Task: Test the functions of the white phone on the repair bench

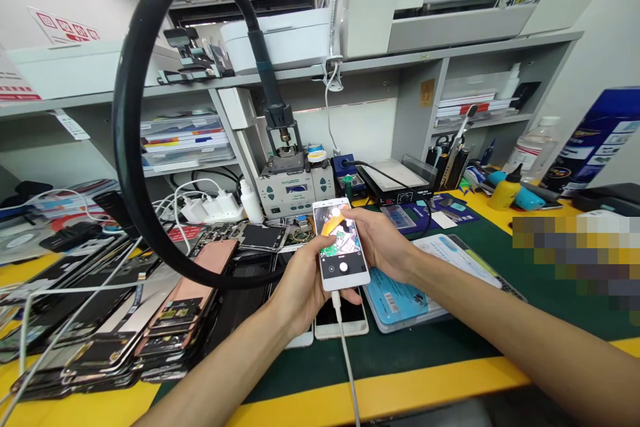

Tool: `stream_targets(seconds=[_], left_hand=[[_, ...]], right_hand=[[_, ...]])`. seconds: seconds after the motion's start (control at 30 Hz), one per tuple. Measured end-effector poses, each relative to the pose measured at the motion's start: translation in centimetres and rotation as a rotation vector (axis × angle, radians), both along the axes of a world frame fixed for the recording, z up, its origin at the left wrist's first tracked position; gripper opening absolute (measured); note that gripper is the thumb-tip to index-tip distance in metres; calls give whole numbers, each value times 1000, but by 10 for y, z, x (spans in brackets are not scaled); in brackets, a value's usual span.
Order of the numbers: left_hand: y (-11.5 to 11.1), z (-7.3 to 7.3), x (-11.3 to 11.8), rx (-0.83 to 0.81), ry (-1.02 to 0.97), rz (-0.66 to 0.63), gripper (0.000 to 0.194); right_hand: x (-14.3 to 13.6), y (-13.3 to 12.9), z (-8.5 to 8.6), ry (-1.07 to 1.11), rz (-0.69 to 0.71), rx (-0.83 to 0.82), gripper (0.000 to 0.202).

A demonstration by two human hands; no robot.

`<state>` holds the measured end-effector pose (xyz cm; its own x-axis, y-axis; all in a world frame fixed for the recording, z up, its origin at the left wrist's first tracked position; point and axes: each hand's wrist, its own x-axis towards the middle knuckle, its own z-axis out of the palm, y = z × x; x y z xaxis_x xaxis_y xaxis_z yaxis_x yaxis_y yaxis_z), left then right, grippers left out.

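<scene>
A white smartphone point(342, 280) is held upright at the middle, its lit screen showing a camera view. My left hand point(304, 280) wraps the phone's lower left side, with the thumb over the screen. At the upper right edge my right hand point(383, 240) grips the same phone, its thumb reaching onto the glass. A white charging cable point(345, 353) is plugged into the bottom of the phone and runs down past the bench edge. Below the hands, another white phone point(345, 328) lies on the green mat point(400, 360).
Stacked phone parts point(170, 320) cover the left side. A thick black hose point(125, 113) arches over them from a soldering station point(295, 197). A blue-and-white package point(400, 300) lies right of the phone. A yellow bottle point(506, 192) and a clear bottle point(533, 147) stand farther right.
</scene>
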<state>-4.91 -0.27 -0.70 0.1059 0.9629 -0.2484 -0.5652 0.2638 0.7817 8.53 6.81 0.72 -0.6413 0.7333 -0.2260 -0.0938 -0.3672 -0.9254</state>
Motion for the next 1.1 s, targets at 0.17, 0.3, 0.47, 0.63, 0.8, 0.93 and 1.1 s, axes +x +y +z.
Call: stream_targets(seconds=[0.17,0.3,0.47,0.63,0.8,0.93,1.1], left_hand=[[-2,4,-1,75,-55,-31,39],[-3,8,-3,58,-101,-51,44],[-2,11,-5,23,-129,-48,47],[1,9,-6,14,-158,-48,48],[1,9,-6,9,-169,-43,48],[-2,13,-5,6,-156,-28,46],[-3,11,-6,27,-164,-33,47]], right_hand=[[1,0,-2,18,6,15,37],[1,1,-4,25,-8,28,33],[1,-1,0,-14,8,26,31],[4,-1,4,-54,67,49,32],[7,2,3,-51,132,116,35],[8,1,3,-44,164,166,44],[10,-1,2,-49,176,183,49]])
